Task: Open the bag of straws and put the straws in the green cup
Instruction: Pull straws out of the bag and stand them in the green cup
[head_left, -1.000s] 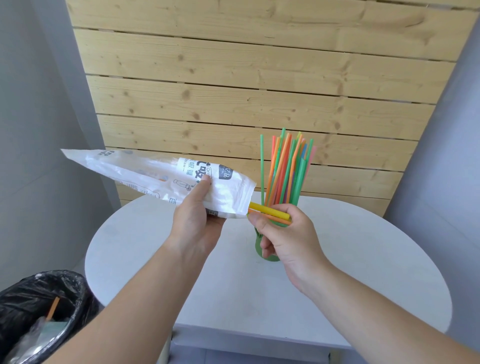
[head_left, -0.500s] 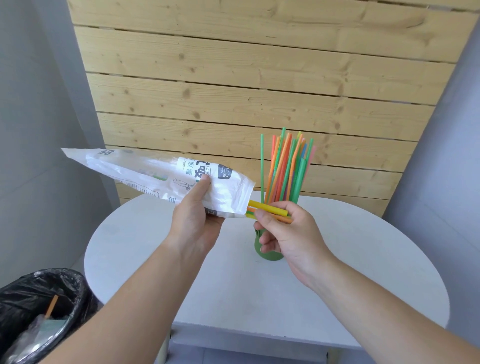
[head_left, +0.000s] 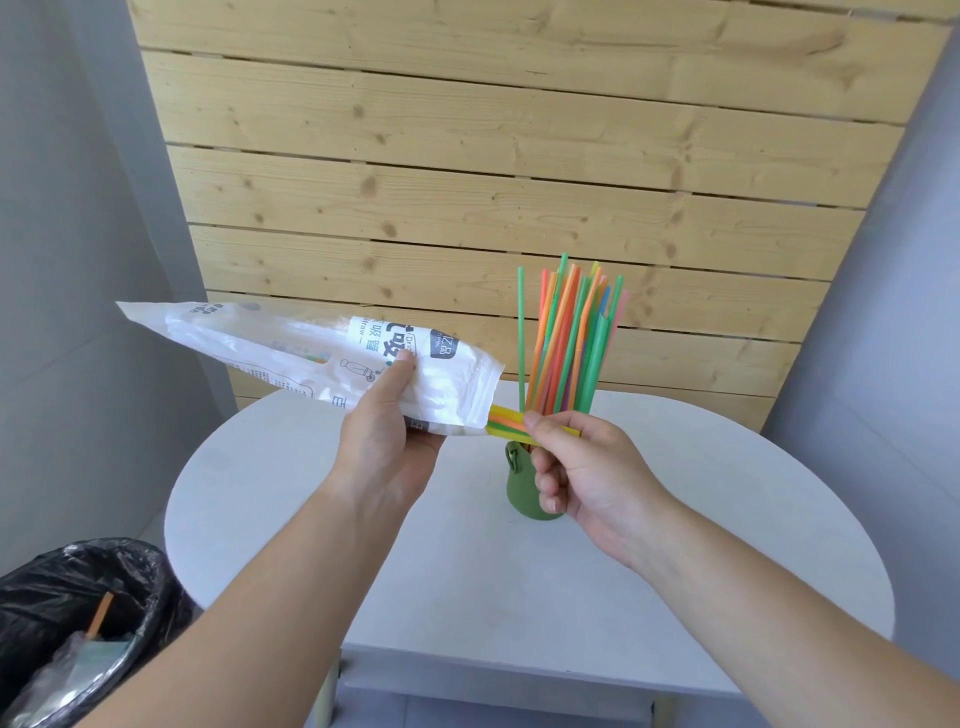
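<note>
With the bag (head_left: 322, 364) gripped by the left hand (head_left: 387, 447) and the last straws (head_left: 506, 420) pinched by the right hand (head_left: 587, 467), the crowded green cup (head_left: 524, 493) at the table's (head_left: 322, 519) middle could be toppled.

The straw bag (head_left: 311, 364) is white, crinkled plastic with printed labels — held nearly level above the table, its sealed end up to the left and its open mouth to the right. A few yellow, green and orange straws (head_left: 511, 420) poke out of that mouth. The green cup (head_left: 522, 491) stands upright on the table, packed with a fan of green, orange, pink and yellow straws (head_left: 569, 343) — one thin green straw stands apart at the left.
</note>
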